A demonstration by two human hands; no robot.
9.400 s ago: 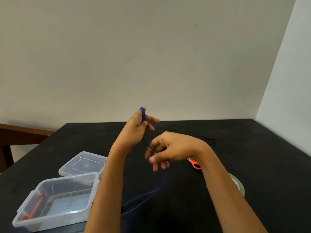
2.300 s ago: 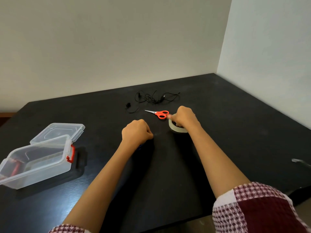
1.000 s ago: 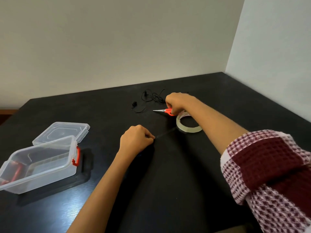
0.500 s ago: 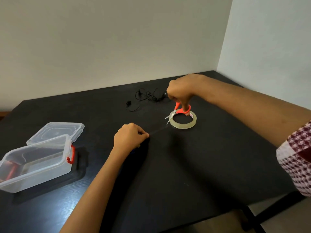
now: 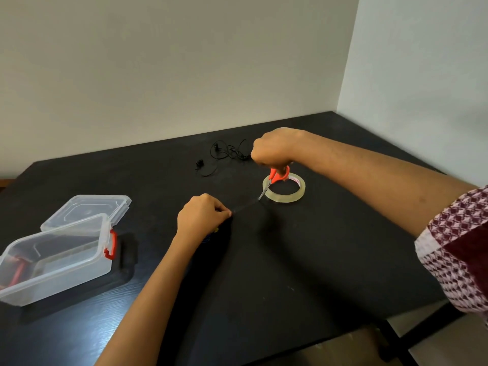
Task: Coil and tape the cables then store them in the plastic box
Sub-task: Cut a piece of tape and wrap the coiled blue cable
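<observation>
Left hand: your left hand (image 5: 202, 216) rests low on the surface (image 5: 303, 260), curled into a loose fist, and its fingers (image 5: 224, 211) are pinched together on the end of a strip of tape (image 5: 244, 206).
Strip of tape: thin, clear and glossy, it runs taut from your pinch up and to the right toward the roll of tape (image 5: 284, 191), and is hard to see against the dark top.
Blue cable: only a small bit of the blue cable (image 5: 208, 239) shows under your left hand, near the wrist; whether it is coiled or how you hold it, you cannot tell from here.
Right hand: your right hand (image 5: 274, 150) is closed around the orange handles of the scissors (image 5: 276, 178), held above the roll.
Scissors: the short metal blades point down and left, with the tips at the strip just beside the roll's near edge; whether the blades are apart, I cannot tell.
Roll of tape: a flat ring of clear, yellowish tape lying on the surface, hollow in the middle.
Black cable: the black cable (image 5: 227, 154), thin and tangled in loose loops, lies beyond both hands toward the wall, touched by neither.
Plastic box: the plastic box (image 5: 56, 256) sits well to the left, clear and rectangular with red clasps.
Lid: the lid (image 5: 87, 210) lies flat just behind the box, clear plastic as well.
Surface: black, matt, with a faint wood grain.
</observation>
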